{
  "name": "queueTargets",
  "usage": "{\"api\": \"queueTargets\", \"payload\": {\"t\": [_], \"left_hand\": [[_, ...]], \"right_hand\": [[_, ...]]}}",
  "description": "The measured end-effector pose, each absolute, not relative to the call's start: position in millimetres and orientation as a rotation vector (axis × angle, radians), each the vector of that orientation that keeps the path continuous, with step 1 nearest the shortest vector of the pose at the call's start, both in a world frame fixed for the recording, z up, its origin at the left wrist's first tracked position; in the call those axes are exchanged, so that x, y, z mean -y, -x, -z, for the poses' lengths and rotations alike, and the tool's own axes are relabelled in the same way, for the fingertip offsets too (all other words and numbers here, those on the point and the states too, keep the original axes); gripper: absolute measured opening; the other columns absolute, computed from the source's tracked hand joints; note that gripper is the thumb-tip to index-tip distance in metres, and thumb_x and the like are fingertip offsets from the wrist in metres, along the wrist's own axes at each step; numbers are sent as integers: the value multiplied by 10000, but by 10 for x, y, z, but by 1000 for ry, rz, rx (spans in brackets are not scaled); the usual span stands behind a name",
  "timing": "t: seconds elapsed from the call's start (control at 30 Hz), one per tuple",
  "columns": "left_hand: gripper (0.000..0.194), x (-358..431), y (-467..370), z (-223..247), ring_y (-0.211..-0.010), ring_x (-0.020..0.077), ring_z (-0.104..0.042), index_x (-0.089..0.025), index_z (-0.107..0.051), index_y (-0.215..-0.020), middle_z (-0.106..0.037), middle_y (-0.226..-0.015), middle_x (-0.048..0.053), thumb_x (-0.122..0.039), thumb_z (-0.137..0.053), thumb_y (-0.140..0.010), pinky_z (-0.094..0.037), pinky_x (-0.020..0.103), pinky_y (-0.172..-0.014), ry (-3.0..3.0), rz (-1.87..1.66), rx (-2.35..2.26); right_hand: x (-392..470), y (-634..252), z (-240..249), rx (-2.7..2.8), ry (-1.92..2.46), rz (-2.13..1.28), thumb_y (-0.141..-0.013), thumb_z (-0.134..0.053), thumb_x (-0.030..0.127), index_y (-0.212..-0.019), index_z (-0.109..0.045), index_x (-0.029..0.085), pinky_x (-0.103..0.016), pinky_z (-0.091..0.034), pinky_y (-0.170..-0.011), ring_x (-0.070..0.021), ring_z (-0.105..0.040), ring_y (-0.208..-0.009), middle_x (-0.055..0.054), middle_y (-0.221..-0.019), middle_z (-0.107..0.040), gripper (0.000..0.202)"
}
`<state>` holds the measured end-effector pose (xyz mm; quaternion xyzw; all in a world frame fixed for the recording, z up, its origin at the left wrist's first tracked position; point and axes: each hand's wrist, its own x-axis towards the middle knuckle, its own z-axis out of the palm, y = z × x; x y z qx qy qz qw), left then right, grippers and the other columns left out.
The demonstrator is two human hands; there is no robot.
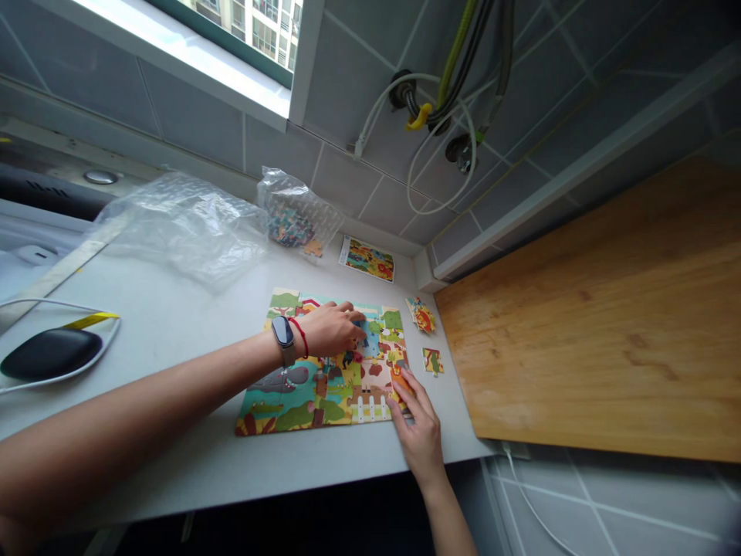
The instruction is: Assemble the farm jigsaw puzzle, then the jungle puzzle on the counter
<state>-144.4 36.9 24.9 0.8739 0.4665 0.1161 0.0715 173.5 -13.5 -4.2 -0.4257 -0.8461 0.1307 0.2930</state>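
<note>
A colourful animal jigsaw puzzle (pixel 301 413) lies on the white tabletop, most of its pieces joined. My left hand (pixel 333 328), with a watch and a red cord at the wrist, rests palm down over the upper middle. Its fingers are apart and touch the puzzle around a blue piece (pixel 370 340); the palm hides what is beneath. At the right edge, my right hand (pixel 421 432) has its thumb and fingers around an orange puzzle piece (pixel 398 376). Loose puzzle pieces (pixel 422 316) overlap to the right, with a single tree piece (pixel 433 361) below them.
A small picture card (pixel 367 259) lies behind the puzzle. Left of it are a clear bag of pieces (pixel 292 228) and crumpled plastic wrap (pixel 191 224). A black mouse-like object (pixel 51 353) sits far left. A wooden board (pixel 590 324) borders the right side.
</note>
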Motion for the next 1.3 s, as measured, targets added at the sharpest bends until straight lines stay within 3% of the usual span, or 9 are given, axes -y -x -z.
{"api": "queueTargets", "payload": {"t": [0.2,0.47,0.67,1.03,1.3], "left_hand": [[184,-292,1349,-342,-1046,269,-647,-235,-768,-1091,-704,-1231,121,-280,-623,-986,-490,352,-810,-2595,-392,-1504],[255,-72,1104,-274,-1259,346,-607,-318,-811,-1114,-650,-1454,105,-483,-730,-938,-477,459,-976,-2628,-406,-1331],[251,-88,1102,-258,-1322,347,-587,-322,-791,-1177,-637,-1477,107,-412,-726,-952,-457,460,-1029,-2641,-357,-1346],[235,-127,1149,-280,-1351,345,-578,-330,-786,-1184,-632,-1489,83,-375,-690,-974,-502,454,-982,-2615,-349,-1332],[164,-136,1153,-280,-1297,322,-607,-307,-805,-1075,-678,-1420,72,-356,-693,-965,-504,431,-974,-2607,-428,-1342]], "right_hand": [[146,-1742,41,2216,1123,-316,-1010,-677,292,-1254,-780,222,-466,-598,-1086,-300,-671,-1306,-144,-1409,-686,274],[146,-1738,61,2252,1154,-298,-1011,-669,313,-1316,-754,238,-532,-562,-1126,-329,-589,-1405,-135,-1474,-647,325],[136,-1718,38,2277,1116,-276,-1016,-652,286,-1276,-777,267,-521,-579,-1109,-306,-625,-1365,-115,-1428,-684,290],[142,-1694,-16,2286,1097,-267,-998,-664,258,-1249,-788,266,-518,-586,-1097,-307,-639,-1338,-116,-1410,-693,281],[148,-1686,-36,2262,1113,-300,-996,-659,268,-1240,-794,275,-526,-579,-1104,-317,-636,-1338,-117,-1392,-701,279]]}}
